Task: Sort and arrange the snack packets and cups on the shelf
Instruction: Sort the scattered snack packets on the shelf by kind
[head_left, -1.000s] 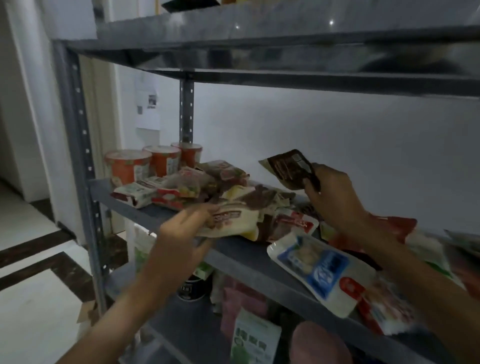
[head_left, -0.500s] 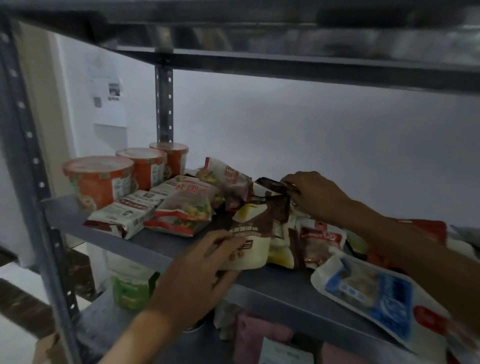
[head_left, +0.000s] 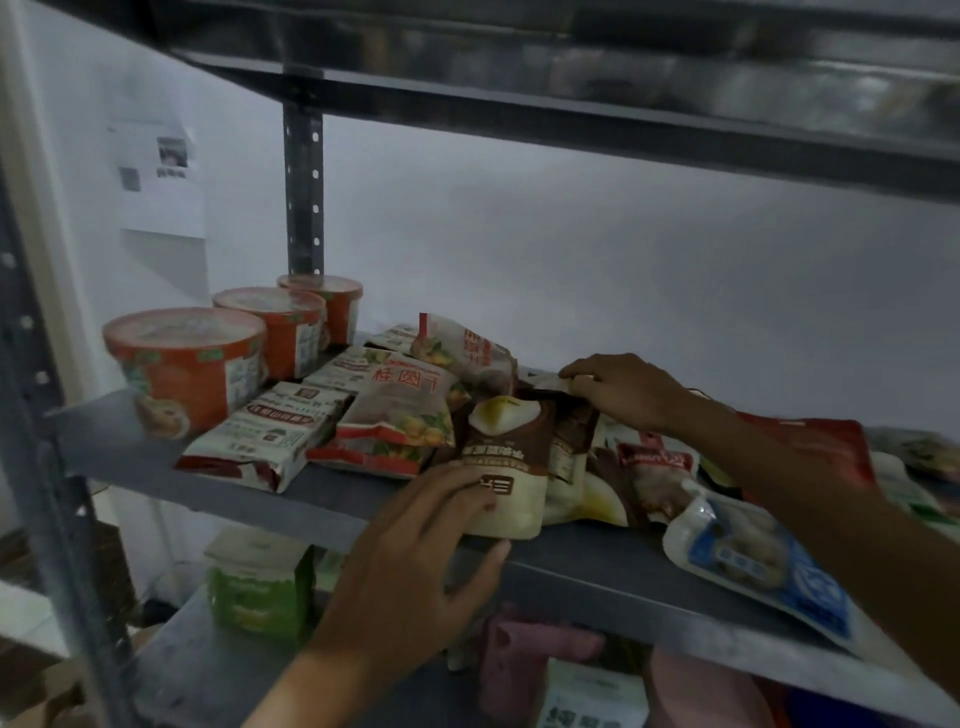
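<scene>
Three orange cups (head_left: 182, 364) stand in a row at the left end of the grey shelf (head_left: 156, 457). Beside them lie white-and-red packets (head_left: 270, 431) and a fruit packet (head_left: 400, 410). My left hand (head_left: 415, 561) holds the lower edge of a brown-and-cream packet (head_left: 511, 457) at the shelf's front, fingers on top and thumb beneath. My right hand (head_left: 628, 395) rests flat on the back of the packet pile, fingertips on a pale packet corner (head_left: 553, 383). A blue-and-white packet (head_left: 753, 561) overhangs the front edge at the right.
The upper shelf (head_left: 571, 104) hangs low overhead, with a perforated post (head_left: 304, 182) behind the cups. The lower shelf holds a green box (head_left: 260, 592) and pink packets (head_left: 519, 654). A red packet (head_left: 815, 447) lies under my right forearm. A paper sheet (head_left: 161, 176) hangs on the wall.
My right hand has lowered the dark brown packet onto the back of the pile and now lies on top. My left hand has pulled the brown-and-cream packet toward the front. The view moved closer.
</scene>
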